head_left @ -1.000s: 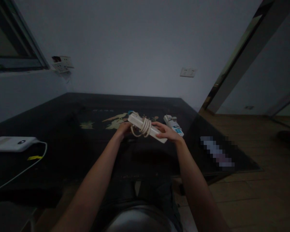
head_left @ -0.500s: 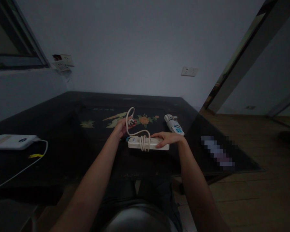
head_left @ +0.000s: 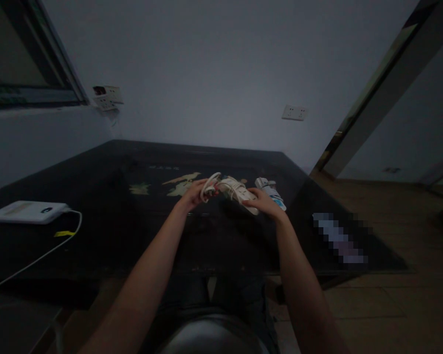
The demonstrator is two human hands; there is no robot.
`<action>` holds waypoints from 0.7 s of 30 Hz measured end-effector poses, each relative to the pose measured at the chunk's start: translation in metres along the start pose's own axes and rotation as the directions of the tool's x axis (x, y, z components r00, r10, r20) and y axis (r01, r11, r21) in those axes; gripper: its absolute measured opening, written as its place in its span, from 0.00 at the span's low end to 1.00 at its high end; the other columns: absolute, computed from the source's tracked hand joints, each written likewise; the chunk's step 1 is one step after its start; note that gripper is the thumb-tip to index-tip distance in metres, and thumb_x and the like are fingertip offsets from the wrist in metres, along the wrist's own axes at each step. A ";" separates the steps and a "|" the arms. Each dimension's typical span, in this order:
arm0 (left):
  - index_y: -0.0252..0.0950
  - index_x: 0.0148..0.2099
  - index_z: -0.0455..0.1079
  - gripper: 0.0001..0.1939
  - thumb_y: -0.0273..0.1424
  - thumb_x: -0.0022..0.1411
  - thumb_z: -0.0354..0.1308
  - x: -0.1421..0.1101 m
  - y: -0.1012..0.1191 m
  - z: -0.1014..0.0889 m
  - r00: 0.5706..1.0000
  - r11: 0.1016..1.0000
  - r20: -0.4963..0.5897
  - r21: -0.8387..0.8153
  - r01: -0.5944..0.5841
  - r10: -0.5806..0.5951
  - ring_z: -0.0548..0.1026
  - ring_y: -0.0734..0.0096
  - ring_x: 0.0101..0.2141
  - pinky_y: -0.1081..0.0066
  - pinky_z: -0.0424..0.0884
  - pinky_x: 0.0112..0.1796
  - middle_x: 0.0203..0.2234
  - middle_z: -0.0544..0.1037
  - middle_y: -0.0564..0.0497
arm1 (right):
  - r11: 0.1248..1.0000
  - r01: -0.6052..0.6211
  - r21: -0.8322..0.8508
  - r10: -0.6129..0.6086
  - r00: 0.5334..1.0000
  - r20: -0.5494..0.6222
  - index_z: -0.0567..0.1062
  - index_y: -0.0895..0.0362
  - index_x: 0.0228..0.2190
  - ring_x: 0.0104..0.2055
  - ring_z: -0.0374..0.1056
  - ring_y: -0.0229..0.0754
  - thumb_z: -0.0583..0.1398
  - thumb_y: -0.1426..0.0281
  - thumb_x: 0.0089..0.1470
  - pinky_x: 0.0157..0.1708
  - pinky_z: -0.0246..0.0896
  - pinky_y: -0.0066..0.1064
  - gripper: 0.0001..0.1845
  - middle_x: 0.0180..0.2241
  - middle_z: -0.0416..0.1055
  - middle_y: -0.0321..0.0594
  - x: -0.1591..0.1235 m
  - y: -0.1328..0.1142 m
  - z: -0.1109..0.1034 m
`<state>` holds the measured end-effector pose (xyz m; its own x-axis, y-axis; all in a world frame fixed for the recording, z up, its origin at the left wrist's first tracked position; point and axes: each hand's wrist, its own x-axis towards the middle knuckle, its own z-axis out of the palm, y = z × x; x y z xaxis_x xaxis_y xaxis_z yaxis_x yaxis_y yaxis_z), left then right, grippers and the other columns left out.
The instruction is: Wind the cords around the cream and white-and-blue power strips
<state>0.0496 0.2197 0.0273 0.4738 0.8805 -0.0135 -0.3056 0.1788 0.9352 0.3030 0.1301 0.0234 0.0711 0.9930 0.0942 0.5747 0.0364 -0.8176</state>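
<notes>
A white power strip (head_left: pixel 235 189) with its own cord wound round the middle is tilted over the dark table, its near end pointing right. My right hand (head_left: pixel 265 202) grips that near end. Closed round the plug end of the cord (head_left: pixel 211 186) is my left hand (head_left: pixel 195 194), just left of the strip. The cord makes a short loop there, and the plug is partly hidden by fingers. Just beyond my right hand lies a second power strip (head_left: pixel 272 193), white with blue sockets and a wrapped cord, partly covered by that hand.
On the left of the black table (head_left: pixel 107 241) lies a white power bank (head_left: pixel 31 212) with a white cable (head_left: pixel 80 223) and a yellow tag (head_left: pixel 64 233). A pixelated object (head_left: pixel 339 238) lies near the right edge. Wall sockets (head_left: pixel 294 112) are behind.
The power strip has gone from lying level to a slant, its left end swung away from me. My right hand turned with it; the loose cord now bunches closer to the strip.
</notes>
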 end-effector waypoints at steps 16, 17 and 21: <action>0.31 0.45 0.70 0.11 0.32 0.63 0.57 0.015 -0.022 -0.012 0.993 0.931 -0.116 0.361 0.053 -0.011 0.75 0.68 0.37 0.64 0.73 0.38 0.39 0.75 0.47 | 0.871 0.332 0.363 -0.364 0.931 0.021 0.65 0.53 0.56 0.59 0.58 0.52 0.66 0.59 0.43 0.59 0.50 0.43 0.39 0.58 0.62 0.44 -0.013 -0.027 0.001; 0.32 0.48 0.68 0.13 0.34 0.64 0.55 0.016 -0.020 -0.015 0.991 0.931 -0.134 0.360 0.057 -0.009 0.74 0.67 0.39 0.62 0.73 0.40 0.43 0.73 0.46 | 0.875 0.299 0.382 -0.367 0.922 0.119 0.65 0.53 0.56 0.59 0.58 0.52 0.66 0.59 0.42 0.59 0.50 0.44 0.39 0.58 0.62 0.44 -0.014 -0.027 0.001; 0.32 0.49 0.67 0.14 0.35 0.65 0.54 0.015 -0.018 -0.023 0.983 0.946 -0.183 0.319 0.064 -0.005 0.74 0.67 0.39 0.63 0.74 0.39 0.43 0.73 0.46 | 0.936 0.252 0.245 -0.342 0.813 0.472 0.67 0.56 0.55 0.58 0.60 0.52 0.68 0.61 0.40 0.59 0.49 0.44 0.40 0.58 0.64 0.45 -0.016 -0.028 0.004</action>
<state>0.0435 0.2402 0.0026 0.3166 0.9449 -0.0826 0.0049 0.0854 0.9963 0.2825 0.1140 0.0430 -0.5233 0.8476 0.0882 0.3564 0.3117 -0.8808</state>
